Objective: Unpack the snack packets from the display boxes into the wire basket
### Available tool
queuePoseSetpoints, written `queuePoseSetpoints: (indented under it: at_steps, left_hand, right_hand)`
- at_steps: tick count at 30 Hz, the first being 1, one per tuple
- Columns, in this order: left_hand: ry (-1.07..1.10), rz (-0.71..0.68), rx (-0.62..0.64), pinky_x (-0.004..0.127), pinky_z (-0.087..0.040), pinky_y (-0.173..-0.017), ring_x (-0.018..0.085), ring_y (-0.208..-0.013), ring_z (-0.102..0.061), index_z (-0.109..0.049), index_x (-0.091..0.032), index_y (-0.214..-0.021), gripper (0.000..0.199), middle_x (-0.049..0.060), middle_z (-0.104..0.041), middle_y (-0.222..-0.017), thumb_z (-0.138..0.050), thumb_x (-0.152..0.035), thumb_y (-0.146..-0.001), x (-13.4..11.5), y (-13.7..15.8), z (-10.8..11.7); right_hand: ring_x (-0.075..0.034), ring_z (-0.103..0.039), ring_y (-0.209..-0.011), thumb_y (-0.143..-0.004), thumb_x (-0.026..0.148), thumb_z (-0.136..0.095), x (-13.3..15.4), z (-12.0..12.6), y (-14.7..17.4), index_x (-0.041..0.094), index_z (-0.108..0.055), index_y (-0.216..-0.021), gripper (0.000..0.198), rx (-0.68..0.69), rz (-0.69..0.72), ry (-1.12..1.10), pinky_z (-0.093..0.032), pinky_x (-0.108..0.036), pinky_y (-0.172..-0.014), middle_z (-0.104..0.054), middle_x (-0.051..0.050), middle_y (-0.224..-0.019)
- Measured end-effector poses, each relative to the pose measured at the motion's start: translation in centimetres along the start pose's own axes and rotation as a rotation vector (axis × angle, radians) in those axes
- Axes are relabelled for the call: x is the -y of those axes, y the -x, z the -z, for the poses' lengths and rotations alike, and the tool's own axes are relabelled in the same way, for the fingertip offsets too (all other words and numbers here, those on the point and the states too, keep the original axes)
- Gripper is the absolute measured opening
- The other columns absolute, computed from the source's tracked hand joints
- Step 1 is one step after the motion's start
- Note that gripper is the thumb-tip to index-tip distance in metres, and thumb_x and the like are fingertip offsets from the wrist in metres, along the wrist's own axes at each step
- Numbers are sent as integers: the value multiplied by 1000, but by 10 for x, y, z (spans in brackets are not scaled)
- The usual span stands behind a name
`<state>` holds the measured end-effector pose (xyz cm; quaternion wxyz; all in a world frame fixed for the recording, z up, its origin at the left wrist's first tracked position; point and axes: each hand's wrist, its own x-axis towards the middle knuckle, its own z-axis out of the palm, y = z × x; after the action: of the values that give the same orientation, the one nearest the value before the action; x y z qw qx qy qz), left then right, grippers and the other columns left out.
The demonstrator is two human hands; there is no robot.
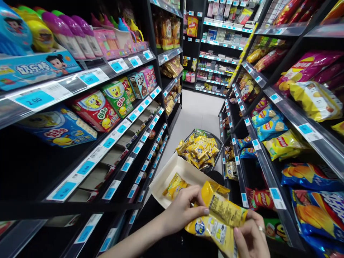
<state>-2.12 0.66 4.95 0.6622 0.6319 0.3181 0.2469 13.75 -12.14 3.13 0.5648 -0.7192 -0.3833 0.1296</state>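
Between my two hands is a yellow snack packet (224, 224) with printed text and a blue logo, its back seam side facing up. My left hand (185, 208) pinches its left edge between thumb and fingers. My right hand (251, 234), wearing a ring, grips its right end. Just beyond, an open white cardboard box (168, 170) holds another yellow packet (175, 186) at its left, and a further yellow packet lies partly hidden behind the held one. Past the box, a dark basket (219, 138) on the floor is heaped with yellow packets (200, 147).
Left shelves carry cartoon snack boxes (94, 109), a blue candy display box (37, 70) and price tags. On the right shelves lie chip bags (317, 215) in several colours. A pale floor aisle (202, 105) runs between them toward a back shelf (215, 75) of small goods.
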Motion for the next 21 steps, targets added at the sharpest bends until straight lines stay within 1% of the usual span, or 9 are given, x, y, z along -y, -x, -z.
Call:
queuePoseSetpoints:
  at_steps: [2,5,8,10,12,14,17,19,21]
  left_hand:
    - [53,48,-18,24,-35,-62,13,-68,-44,-50,-18,-70,34,-2,-52,-72,-72,-42,-73,2,-1,-3]
    - [151,79,-27,22,-34,-59,10,-66,-40,-48,-19,-80,33,-4,-50,-75,-74,-37,-72,6,-4,-4]
    - [349,120,-16,20,-35,-58,9,-64,-44,-46,-21,-94,43,-4,-54,-81,-79,-31,-68,12,-6,-6]
    - [479,150,-8,22,-42,-64,11,-70,-54,-43,-23,-109,56,-3,-60,-87,-81,-30,-68,16,-6,-8]
    - [553,179,21,28,-48,-76,15,-82,-62,-41,-24,-119,69,0,-65,-96,-84,-28,-65,19,-8,-12]
    - [600,221,83,32,-49,-81,20,-89,-65,-52,-19,-115,65,3,-69,-96,-87,-29,-60,20,-9,-16]
    - [623,288,110,32,-50,-78,23,-84,-66,-68,-11,-88,46,3,-70,-77,-89,-35,-55,21,-12,-19]
    - [606,317,75,31,-50,-77,23,-80,-66,-72,-10,-82,43,2,-70,-71,-89,-37,-53,22,-13,-19]
    - [601,326,82,31,-50,-76,23,-79,-66,-73,-10,-80,41,2,-70,-69,-89,-37,-53,23,-13,-19]
  right_hand:
    - [-18,-53,-83,-78,60,-67,-2,-1,-3,19,-49,-54,50,27,-121,-94,-39,-25,-68,-48,-6,-97]
    - [-18,-55,-81,-70,59,-75,-6,-1,-6,18,-48,-52,52,47,-224,-199,-40,-25,-70,-51,-4,-93]
    - [-17,-55,-79,-65,55,-80,-7,0,-8,19,-45,-54,51,53,-350,-275,-42,-25,-71,-53,-3,-85]
    - [-16,-55,-78,-64,53,-81,-5,-2,-8,20,-44,-58,50,42,-413,-305,-44,-24,-69,-53,-2,-87]
    - [-15,-55,-79,-65,52,-81,-4,-4,-8,20,-47,-61,47,24,-372,-288,-44,-23,-67,-50,-2,-94]
    - [-16,-55,-83,-67,53,-80,-4,-7,-8,20,-55,-63,41,13,-243,-213,-43,-23,-67,-49,-3,-99]
    - [-19,-55,-84,-72,56,-74,-7,-9,-8,19,-61,-60,41,64,-118,-56,-41,-25,-64,-50,-7,-95]
    - [-19,-53,-78,-74,59,-70,-10,-7,-7,19,-57,-54,47,125,-133,-3,-39,-25,-60,-50,-6,-87]
    - [-17,-50,-70,-75,60,-68,-13,-6,-7,19,-52,-51,50,180,-188,-20,-36,-25,-55,-47,-4,-79]
